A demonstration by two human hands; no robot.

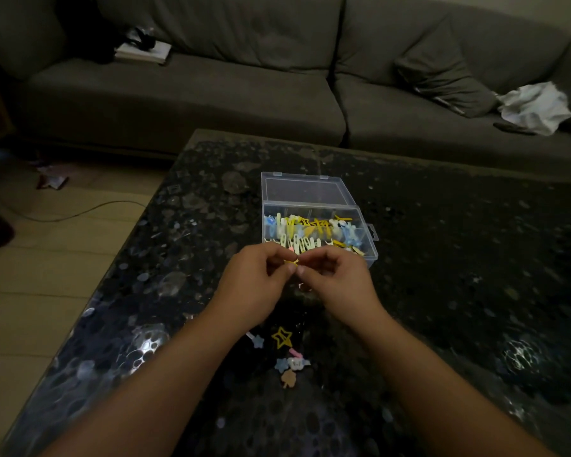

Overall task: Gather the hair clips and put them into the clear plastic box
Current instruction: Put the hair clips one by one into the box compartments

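Hands: left hand (256, 282) and right hand (338, 280) meet over the table (459, 258), fingertips together, just in front of the box (367, 255).
Left hand: fingers curled, thumb and forefinger pinching a small yellow clip (291, 261).
Right hand: fingers curled too, thumb tip against the same clip from the other side; both hands have hold of it.
Clip held: lifted off the table, between the two hands, at the near edge of the box; its shape is too small to tell.
Box: clear plastic, lid (302, 189) laid open on the far side; tray well filled with yellow, white and pale blue clips (310, 230).
Box vs hands: near wall partly hidden behind the knuckles; hands not inside it.
Loose clips: small cluster on the table between the forearms, nearer the person than the hands: yellow star (281, 338), blue star (257, 342), pink clip (295, 352), second blue star (281, 365), white piece (295, 363), tan piece (289, 378).
One more: a pale bit (300, 285) shows just under the joined fingertips; cannot tell what it is.
Table: dark, glossy, speckled.
Sofa (211, 103): grey, beyond the table, with a cushion (442, 70), a white cloth (538, 107) and a book (144, 52) on it.
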